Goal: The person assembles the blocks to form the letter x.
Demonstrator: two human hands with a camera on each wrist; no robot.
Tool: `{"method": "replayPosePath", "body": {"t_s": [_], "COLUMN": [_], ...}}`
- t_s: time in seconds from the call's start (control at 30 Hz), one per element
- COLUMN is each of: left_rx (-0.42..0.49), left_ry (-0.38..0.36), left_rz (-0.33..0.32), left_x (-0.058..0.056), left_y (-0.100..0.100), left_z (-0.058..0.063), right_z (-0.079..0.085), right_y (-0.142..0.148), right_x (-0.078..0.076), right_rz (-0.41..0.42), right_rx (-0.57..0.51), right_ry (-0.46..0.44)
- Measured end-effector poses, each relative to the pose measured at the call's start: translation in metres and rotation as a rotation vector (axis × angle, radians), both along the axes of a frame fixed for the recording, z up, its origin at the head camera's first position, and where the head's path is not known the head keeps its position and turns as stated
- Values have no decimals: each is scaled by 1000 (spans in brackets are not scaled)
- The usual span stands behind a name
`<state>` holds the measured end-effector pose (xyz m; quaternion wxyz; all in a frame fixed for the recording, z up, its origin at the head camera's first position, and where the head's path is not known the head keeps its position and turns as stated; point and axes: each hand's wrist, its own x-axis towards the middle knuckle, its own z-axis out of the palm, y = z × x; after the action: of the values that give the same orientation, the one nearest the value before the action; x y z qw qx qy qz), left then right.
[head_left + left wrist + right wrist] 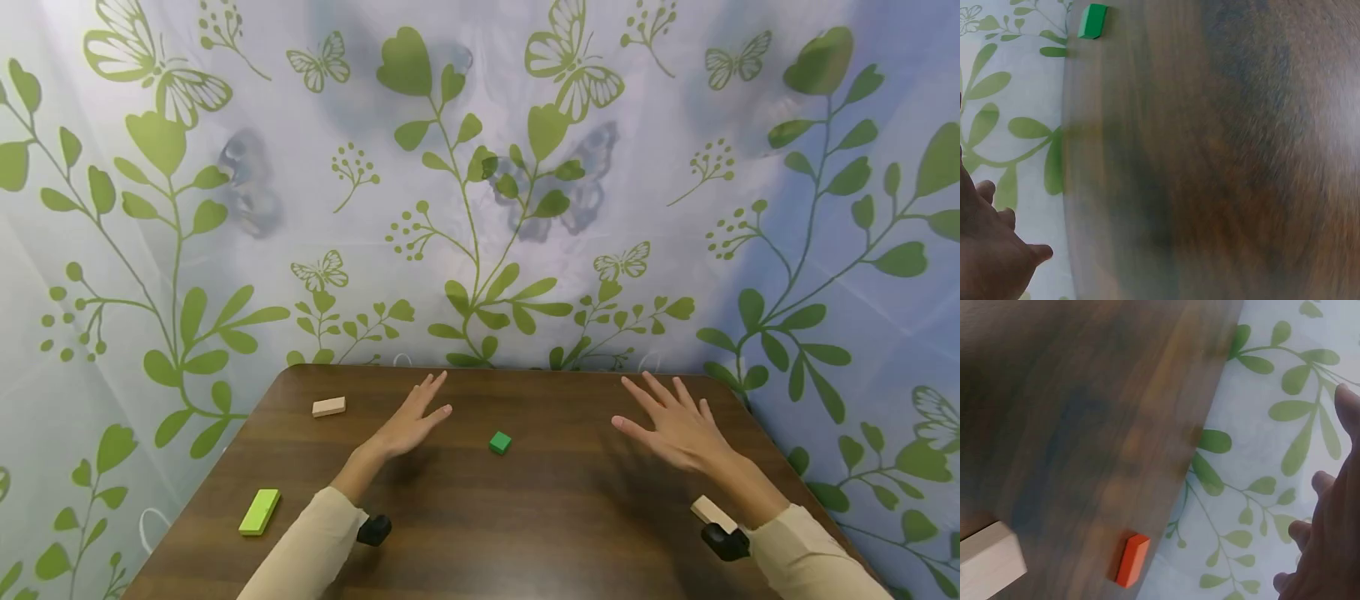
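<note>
Both hands reach out above a brown wooden table with fingers extended and nothing held. My left hand (411, 422) is left of a small dark green block (500, 442) in the head view. To that hand's left lies a pale wooden block (328, 407), and nearer the front a lime green block (259, 512). Over the table's right side, my right hand (681, 431) has its fingers spread. Another pale wooden block (711, 512) lies under the right wrist, partly covered by the black wrist camera. An orange block (1133, 560) shows near the table edge in the right wrist view.
The brown table (465, 533) has rounded far corners. Behind it and down both sides hangs a white curtain (360, 225) printed with green leaves and butterflies. A black wrist camera (373, 530) is strapped under the left sleeve.
</note>
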<state>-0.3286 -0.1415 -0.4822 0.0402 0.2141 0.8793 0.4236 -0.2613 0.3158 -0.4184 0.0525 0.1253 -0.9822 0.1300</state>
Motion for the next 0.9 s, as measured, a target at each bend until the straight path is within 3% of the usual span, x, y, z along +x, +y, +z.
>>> {"method": "replayPosePath", "body": {"t_s": [0.3,0.57,0.8,0.9], "left_rx": [88,318,275,259], "left_ry": [-38,-169,-133,-153], "left_rz": [-71,-183,-225,-250], "left_x": [-2,-11,-16,-19], "left_y": [23,45,60,65], "left_z": [-14,-27,-40,-42], "right_z": [-13,-29,-49,-53], "right_y": [18,30,46,53], "right_x": [19,36,47,52], "right_rz": [78,223,287,285], "right_rx": [-57,-142,-193,-203], "right_ry": [55,13,-2,-5]}}
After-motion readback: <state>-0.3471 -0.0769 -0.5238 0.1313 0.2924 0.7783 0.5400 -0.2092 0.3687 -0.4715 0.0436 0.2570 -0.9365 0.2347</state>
